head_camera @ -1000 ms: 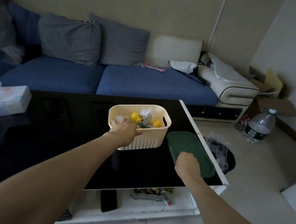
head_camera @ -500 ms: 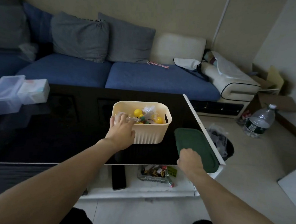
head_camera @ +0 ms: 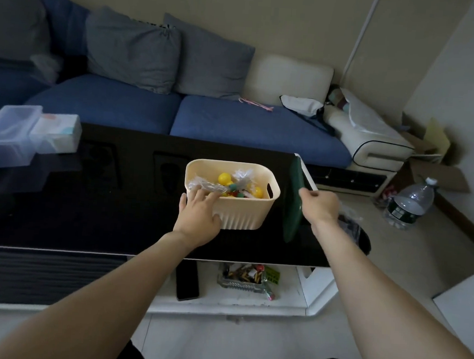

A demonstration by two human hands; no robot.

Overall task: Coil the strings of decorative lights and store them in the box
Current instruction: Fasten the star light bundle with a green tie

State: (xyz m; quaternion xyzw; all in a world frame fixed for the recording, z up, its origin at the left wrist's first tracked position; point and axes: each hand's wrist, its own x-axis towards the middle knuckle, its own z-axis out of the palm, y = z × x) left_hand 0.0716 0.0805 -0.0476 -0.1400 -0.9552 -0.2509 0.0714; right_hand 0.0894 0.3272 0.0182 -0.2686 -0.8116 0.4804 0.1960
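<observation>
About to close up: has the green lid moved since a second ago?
Yes. The green lid lay flat on the black tabletop; now the right hand holds it tipped up on edge beside the cream basket.

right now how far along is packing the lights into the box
Nearly finished. Done: the lights lie inside the cream box. In hand: the left hand steadies the box's near rim while the right hand holds the green lid on edge beside it. Left: put the lid on.

I see cream ribbed box (head_camera: pixel 242 210) upright on black table (head_camera: pixel 87 211), near its right end, open-topped. Inside: decorative lights (head_camera: pixel 231 183), yellow bulbs, clear crinkled wrap, green and red bits. Dark green lid (head_camera: pixel 294 203) stands on edge just right of box, tilted near vertical.
</observation>
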